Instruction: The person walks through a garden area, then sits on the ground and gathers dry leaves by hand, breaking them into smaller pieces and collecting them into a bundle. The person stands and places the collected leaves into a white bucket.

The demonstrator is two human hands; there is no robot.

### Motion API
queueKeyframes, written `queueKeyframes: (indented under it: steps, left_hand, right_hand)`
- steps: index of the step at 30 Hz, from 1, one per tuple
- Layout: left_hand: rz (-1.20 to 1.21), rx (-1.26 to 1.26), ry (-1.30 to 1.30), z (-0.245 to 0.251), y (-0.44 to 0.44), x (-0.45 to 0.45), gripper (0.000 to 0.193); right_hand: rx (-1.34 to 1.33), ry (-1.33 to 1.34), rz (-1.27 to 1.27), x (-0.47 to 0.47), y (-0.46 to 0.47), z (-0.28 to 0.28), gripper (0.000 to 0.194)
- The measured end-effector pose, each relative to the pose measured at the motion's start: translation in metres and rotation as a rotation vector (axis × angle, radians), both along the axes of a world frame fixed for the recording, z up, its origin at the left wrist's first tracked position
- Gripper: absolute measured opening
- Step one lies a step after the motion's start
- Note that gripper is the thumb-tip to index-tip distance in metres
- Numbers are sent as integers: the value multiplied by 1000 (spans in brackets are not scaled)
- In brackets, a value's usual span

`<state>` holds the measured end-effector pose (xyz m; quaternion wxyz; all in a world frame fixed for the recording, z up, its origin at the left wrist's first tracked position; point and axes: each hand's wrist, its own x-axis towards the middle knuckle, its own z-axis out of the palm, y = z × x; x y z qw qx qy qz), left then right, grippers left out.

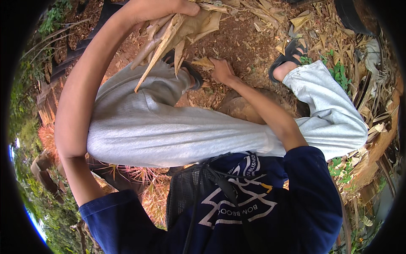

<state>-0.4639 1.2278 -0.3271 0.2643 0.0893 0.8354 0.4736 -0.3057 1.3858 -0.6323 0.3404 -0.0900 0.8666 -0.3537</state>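
Note:
At the top edge of the view my left hand (177, 8) grips a bundle of dry, tan leaves (198, 27). Its long curled strips hang down over my left trouser leg, and part of the hand is cut off by the frame. Lower and to the right, between my feet, my right hand (223, 72) is close to the ground. Its fingertips pinch a small folded dry leaf (203, 63). Reddish-brown bare soil (234, 41) lies beneath and beyond this hand.
Black sandals (290, 52) are on my feet. A rounded brown stone or stump (241, 106) sits under my right forearm. Dry leaf litter (330, 41) and green seedlings (341, 76) spread at right. Dark corrugated sheeting (76, 55) stands at left, near pinkish spiky plants (47, 141).

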Motion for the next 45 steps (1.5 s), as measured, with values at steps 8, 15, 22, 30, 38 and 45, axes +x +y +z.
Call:
queueKeyframes:
  steps: [8,15,22,30,38,45]
  left_hand:
    - [-25,21,104,-1,-2,0,64]
    - [-27,-6,36,3,-1,1,66]
    - [-47,-8,43,4,-9,-4,64]
    - [-42,13,89,-17,-19,0,67]
    - [-2,-44,15,-13,-21,4,74]
    - [-13,-2,112,-14,-19,3,57]
  right_hand:
    - [108,213,407,3,1,-10,59]
    - [23,172,9,-28,38,-1,56]
    - [150,411,-294,-122,115,17,53]
    - [595,492,28,-196,150,10,57]
    - [727,298,65,-198,144,5,55]
    - [714,499,121,-192,155,-12,55]
